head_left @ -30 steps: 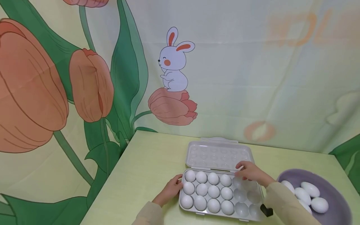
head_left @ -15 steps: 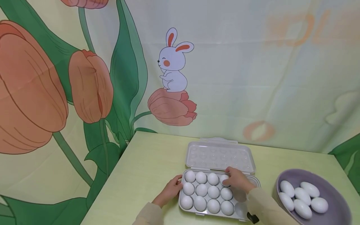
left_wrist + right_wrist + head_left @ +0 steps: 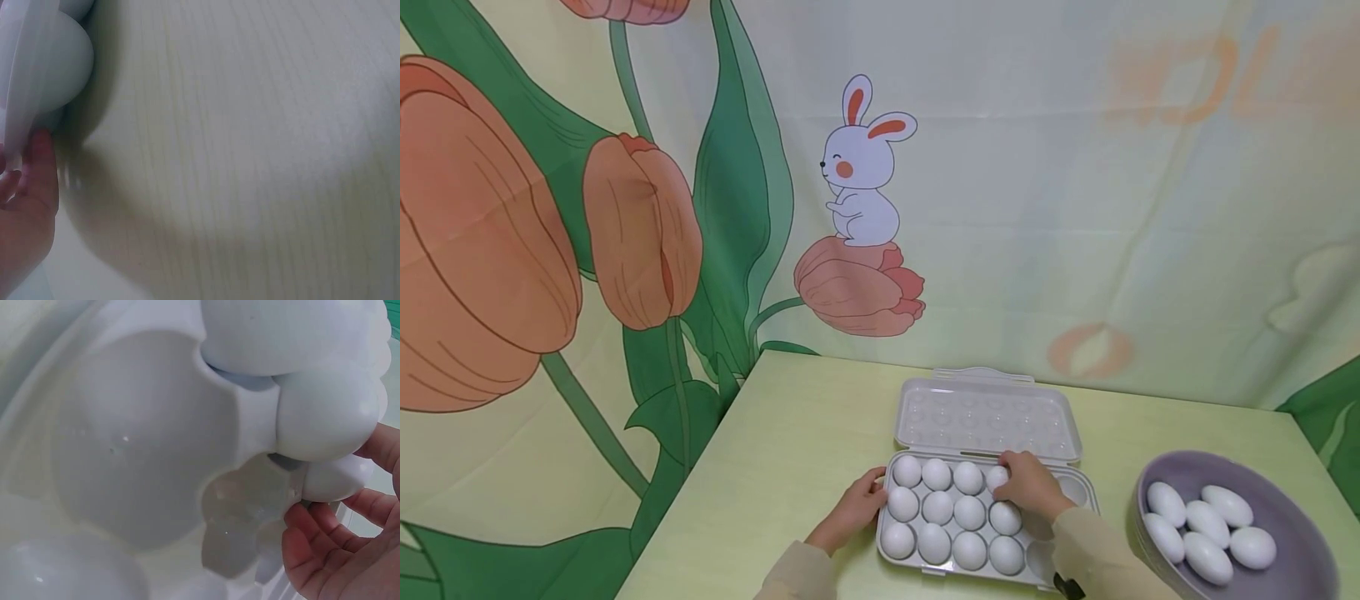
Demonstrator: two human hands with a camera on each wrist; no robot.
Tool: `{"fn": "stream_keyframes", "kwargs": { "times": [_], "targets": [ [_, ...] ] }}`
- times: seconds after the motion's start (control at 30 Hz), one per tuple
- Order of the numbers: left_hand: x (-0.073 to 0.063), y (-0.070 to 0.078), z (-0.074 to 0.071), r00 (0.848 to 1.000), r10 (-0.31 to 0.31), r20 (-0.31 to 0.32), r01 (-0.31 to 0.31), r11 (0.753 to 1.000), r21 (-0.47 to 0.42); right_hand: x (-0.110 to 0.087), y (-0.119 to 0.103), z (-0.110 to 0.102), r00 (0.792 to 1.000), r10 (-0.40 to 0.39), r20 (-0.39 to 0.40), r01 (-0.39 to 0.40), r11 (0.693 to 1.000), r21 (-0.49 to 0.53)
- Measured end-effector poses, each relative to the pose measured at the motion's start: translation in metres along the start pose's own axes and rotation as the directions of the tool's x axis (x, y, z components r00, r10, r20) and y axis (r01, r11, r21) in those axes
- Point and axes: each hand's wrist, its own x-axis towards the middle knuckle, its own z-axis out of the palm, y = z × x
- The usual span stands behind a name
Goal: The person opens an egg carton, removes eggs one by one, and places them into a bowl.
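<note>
A light egg carton lies with its lid folded back behind it. White eggs fill its left columns, and bare cups show at the right. My left hand holds the carton's left rim, its fingers against the outer side. With the right hand I pinch the back-row egg nearest the bare cups; it sits in its cup. In the right wrist view, the thumb and fingertips lie around that egg, partly hiding it.
A purple-grey bowl with several white eggs stands to the right of the carton. The pale wooden table reaches back to a backdrop printed with tulips and a rabbit.
My right hand has moved left from over the bare cups to the back-row egg and taken hold of it, its forearm uncovering more of the bowl. The left hand has kept its place.
</note>
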Motion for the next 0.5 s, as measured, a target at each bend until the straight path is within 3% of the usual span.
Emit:
{"fn": "stream_keyframes", "kwargs": {
  "times": [0.3, 0.5],
  "targets": [
    [0.0, 0.001, 0.002, 1.0, -0.029, -0.01, 0.03, 0.999, 0.02, -0.001, 0.001, -0.003, 1.0, 0.007, -0.016, -0.007, 1.0, 0.013],
    [-0.001, 0.004, 0.003, 0.999, -0.038, -0.013, 0.038, 0.999, 0.009, -0.003, -0.007, -0.019, 0.998, 0.0, -0.067, 0.01, 0.989, 0.147]
  ]
}}
